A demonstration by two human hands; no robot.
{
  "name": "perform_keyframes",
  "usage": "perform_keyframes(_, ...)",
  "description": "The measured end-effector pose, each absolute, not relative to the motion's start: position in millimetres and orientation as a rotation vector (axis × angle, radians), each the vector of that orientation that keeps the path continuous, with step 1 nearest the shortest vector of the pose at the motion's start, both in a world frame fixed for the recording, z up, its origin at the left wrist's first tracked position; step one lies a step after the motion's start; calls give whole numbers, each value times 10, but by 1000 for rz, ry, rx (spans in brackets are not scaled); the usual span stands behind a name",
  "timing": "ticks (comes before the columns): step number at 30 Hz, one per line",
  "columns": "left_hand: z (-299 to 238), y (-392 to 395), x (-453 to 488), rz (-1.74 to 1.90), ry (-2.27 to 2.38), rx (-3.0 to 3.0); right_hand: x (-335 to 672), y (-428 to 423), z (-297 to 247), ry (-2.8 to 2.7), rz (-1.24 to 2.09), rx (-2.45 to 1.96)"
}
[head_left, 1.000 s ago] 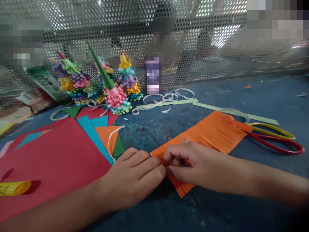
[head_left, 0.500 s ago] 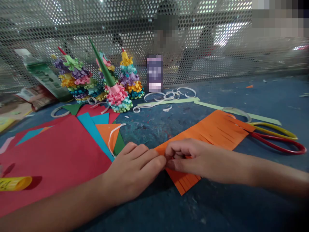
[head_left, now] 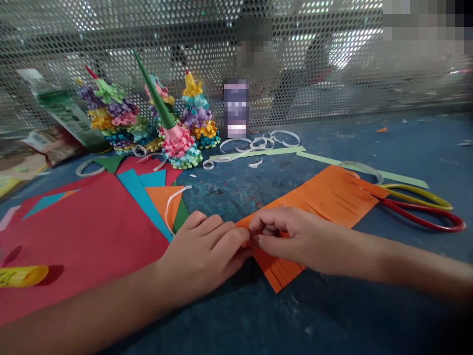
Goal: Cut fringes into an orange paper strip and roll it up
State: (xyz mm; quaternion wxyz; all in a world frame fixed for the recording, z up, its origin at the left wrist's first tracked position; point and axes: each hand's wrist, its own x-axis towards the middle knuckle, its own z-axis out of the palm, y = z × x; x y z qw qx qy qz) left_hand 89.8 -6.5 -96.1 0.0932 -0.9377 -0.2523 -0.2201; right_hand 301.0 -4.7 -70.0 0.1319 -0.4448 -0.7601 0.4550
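Your two hands meet at near centre, over the left end of a fringed orange paper (head_left: 314, 197). The paper lies on the dark blue table (head_left: 369, 301), slanting from near centre toward the far right, with cuts along its edge.

Your right hand (head_left: 254, 238) pinches the orange paper at that left end, thumb and forefinger together. Your left hand (head_left: 207, 251) lies palm down with its fingers side by side, tips almost touching your right fingertips; you cannot tell what they grip underneath.

To the right, red and yellow scissor handles (head_left: 424, 223) stick out past the paper's right end. On the left lies a large red sheet (head_left: 92, 231) with a yellow tube (head_left: 25, 276) on it and blue paper (head_left: 142, 197) at its right edge. Farther off stand curly paper cones (head_left: 181, 148), with a bottle (head_left: 66, 111) leaning at far left. Pale green strips (head_left: 369, 170) lie at far right.
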Motion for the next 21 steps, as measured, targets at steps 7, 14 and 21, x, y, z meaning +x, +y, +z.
perform_keyframes(7, -962, -45, 887, -591, -747, -2757, 3005, -4, -791, -2150, 1332, -1234)
perform_keyframes(14, -995, -50, 896, -612, -804, -2790, 2958, -43, -771, -2244, 1118, -1193)
perform_keyframes(21, -981, -49, 894, -617, -762, -2794, 2950, -80, -781, -2102, 1366, -1260)
